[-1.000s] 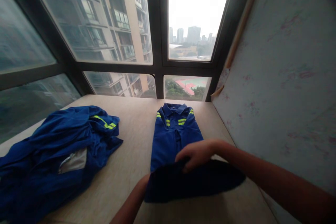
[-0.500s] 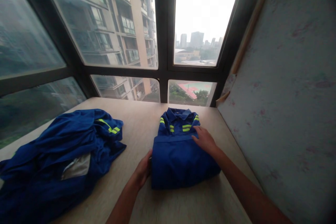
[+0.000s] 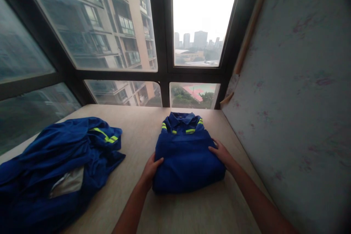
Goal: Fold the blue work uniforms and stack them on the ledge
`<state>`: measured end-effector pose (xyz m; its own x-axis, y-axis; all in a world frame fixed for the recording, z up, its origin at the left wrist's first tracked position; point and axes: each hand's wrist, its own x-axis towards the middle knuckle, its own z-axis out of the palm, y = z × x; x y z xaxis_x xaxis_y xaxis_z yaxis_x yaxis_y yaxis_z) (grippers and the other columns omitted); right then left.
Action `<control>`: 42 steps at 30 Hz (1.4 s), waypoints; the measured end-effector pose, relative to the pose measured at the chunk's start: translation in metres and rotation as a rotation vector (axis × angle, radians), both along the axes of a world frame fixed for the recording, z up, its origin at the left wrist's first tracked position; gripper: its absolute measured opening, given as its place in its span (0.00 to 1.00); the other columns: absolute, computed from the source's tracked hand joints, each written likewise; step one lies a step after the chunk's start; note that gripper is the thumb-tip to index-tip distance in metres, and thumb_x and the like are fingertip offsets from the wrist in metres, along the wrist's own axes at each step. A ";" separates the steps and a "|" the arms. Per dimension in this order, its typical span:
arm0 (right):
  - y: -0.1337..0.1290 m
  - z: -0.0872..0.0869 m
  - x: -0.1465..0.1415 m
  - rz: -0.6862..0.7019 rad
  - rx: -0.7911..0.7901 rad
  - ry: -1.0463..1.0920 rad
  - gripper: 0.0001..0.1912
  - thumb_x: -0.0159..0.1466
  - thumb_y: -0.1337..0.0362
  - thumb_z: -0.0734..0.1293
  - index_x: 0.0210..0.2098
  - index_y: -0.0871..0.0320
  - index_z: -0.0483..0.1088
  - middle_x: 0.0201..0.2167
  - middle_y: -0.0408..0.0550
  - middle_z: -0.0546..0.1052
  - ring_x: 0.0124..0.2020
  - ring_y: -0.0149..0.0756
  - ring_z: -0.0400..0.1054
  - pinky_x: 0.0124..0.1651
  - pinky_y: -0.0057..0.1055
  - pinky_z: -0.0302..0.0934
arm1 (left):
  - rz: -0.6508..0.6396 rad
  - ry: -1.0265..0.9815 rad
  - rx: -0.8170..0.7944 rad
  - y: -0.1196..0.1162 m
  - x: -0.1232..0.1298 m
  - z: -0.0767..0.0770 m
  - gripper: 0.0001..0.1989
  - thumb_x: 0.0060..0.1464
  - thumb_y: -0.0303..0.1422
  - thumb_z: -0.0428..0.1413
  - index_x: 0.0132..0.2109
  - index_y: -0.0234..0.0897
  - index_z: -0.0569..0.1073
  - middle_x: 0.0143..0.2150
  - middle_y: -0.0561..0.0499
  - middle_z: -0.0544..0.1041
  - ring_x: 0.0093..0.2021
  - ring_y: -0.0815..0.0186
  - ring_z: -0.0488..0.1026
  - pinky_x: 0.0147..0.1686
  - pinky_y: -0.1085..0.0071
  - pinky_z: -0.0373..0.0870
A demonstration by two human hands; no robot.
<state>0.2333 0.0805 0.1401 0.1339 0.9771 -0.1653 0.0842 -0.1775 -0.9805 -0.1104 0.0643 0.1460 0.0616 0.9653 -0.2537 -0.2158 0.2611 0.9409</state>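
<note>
A blue work jacket (image 3: 189,164) with yellow-green reflective stripes lies folded into a bundle, its collar toward the window. My left hand (image 3: 151,170) grips the bundle's left side, thumb on top and the other fingers mostly hidden along the edge. On the opposite side, my right hand (image 3: 222,154) holds the right edge, with its thumb over the cloth. The lower part of the garment is folded up over the chest, covering part of the stripes.
To the left, a second blue work garment (image 3: 63,161) is spread loosely, with a pale patch and yellow-green stripes showing. The pale wooden surface (image 3: 137,124) meets dark window frames (image 3: 164,76) at the back. A flower-patterned wall (image 3: 287,98) borders the right.
My right hand has slid from the jacket's top to its right edge. My left thumb now lies over the left edge. The folded part reaches higher over the stripes.
</note>
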 end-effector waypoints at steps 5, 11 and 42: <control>-0.007 -0.014 0.006 -0.063 -0.079 -0.073 0.34 0.56 0.51 0.67 0.58 0.63 0.65 0.42 0.58 0.81 0.44 0.51 0.77 0.50 0.47 0.70 | 0.012 0.155 -0.014 0.007 -0.005 -0.003 0.30 0.46 0.37 0.65 0.57 0.35 0.73 0.50 0.38 0.80 0.53 0.50 0.77 0.58 0.54 0.70; -0.077 -0.039 0.011 -0.072 0.022 -0.171 0.38 0.61 0.37 0.59 0.57 0.60 0.69 0.58 0.60 0.73 0.61 0.50 0.65 0.63 0.47 0.59 | 0.017 0.353 -0.086 -0.033 -0.031 -0.017 0.28 0.46 0.46 0.65 0.51 0.35 0.76 0.41 0.41 0.83 0.47 0.49 0.80 0.50 0.54 0.75; -0.011 0.007 -0.047 0.104 0.279 -1.151 0.30 0.68 0.55 0.58 0.64 0.66 0.63 0.68 0.60 0.59 0.70 0.53 0.48 0.69 0.49 0.44 | -0.244 1.584 0.511 0.023 0.032 0.020 0.28 0.61 0.40 0.49 0.67 0.40 0.64 0.73 0.41 0.53 0.72 0.44 0.49 0.65 0.40 0.48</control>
